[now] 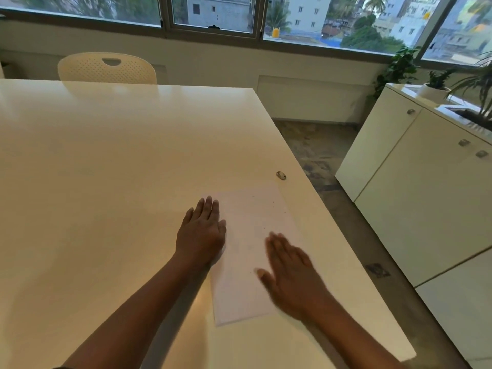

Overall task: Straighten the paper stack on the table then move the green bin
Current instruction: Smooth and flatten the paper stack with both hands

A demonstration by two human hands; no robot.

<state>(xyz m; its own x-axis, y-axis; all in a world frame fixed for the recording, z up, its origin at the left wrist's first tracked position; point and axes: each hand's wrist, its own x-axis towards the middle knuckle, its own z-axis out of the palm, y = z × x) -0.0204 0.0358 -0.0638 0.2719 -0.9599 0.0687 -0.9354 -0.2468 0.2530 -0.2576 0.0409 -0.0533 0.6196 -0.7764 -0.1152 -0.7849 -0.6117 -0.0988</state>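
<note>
Near the right edge of the white worktop (106,161) lies the paper stack (247,251), flat, its long side running away from the person and slightly skewed to the worktop's edge. At the stack's left edge the left hand (202,233) lies flat, palm down, fingers straight and close together, its thumb side touching the paper. Over the stack's right near part is the right hand (290,275), also spread with straight fingers and palm down; it is blurred, so whether it presses the paper or is just above it cannot be told. Neither hand grips anything.

Just beyond the stack's far right corner, a small dark oval object (281,175) sits on the worktop; what it is cannot be made out. Well beyond the stack, behind the worktop's far edge, stands a cream perforated chair (106,67). To the right of the stack, across a strip of mottled floor (316,153), is a row of white cabinets (415,187) carrying potted plants (436,83). Farther off than the chair, a band of windows (213,12) shows buildings and trees.
</note>
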